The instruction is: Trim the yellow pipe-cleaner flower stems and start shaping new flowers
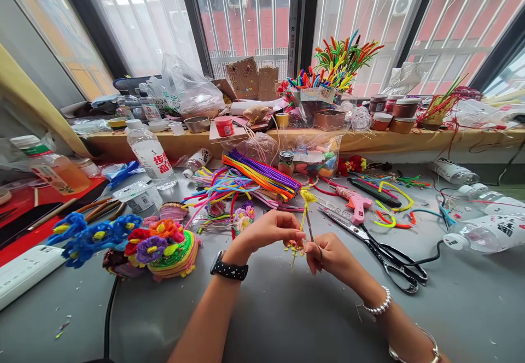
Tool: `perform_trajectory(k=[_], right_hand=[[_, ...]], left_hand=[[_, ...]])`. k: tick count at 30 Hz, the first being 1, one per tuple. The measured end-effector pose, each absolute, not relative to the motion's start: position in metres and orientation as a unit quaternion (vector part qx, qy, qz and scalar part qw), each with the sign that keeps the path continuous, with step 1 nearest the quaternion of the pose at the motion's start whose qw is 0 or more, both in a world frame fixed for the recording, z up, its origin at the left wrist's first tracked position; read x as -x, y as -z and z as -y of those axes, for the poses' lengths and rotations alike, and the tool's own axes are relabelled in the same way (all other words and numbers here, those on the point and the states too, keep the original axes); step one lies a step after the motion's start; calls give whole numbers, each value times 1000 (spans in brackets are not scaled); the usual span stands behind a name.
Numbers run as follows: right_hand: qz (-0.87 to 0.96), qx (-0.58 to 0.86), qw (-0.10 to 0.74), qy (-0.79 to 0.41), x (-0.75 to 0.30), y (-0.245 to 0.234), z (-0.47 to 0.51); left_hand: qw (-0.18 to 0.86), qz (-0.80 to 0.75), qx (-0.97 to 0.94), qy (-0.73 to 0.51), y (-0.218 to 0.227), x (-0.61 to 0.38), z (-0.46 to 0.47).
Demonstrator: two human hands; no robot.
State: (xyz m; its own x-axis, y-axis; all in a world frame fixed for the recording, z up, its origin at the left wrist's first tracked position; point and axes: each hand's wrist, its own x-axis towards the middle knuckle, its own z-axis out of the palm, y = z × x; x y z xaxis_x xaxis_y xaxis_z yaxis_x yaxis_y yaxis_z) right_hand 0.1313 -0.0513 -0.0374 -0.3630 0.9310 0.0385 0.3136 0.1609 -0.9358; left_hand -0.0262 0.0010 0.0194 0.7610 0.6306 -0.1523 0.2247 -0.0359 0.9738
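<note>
Yellow fuzzy stem (pixel 308 197) near upright over mid-tabletop (pixel 270 314), its head tipped toward the far edge, above the left hand (pixel 266 232), whose fingers pinch it. Right hand (pixel 334 256): fingers closed on slim dark tool (pixel 309 227), blade just right of stem.
</note>
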Motion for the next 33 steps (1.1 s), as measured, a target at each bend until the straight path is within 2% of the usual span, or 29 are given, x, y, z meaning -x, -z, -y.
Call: perform_trajectory(k=[12, 23, 33], right_hand=[[727, 416, 302, -454, -126, 29, 57], [749, 412, 328, -402, -127, 30, 56], [715, 441, 342, -422, -126, 33, 54]], left_hand=[[635, -288, -692, -186, -10, 27, -4], [628, -280, -707, -166, -11, 25, -2], [650, -272, -685, -184, -7, 25, -4]])
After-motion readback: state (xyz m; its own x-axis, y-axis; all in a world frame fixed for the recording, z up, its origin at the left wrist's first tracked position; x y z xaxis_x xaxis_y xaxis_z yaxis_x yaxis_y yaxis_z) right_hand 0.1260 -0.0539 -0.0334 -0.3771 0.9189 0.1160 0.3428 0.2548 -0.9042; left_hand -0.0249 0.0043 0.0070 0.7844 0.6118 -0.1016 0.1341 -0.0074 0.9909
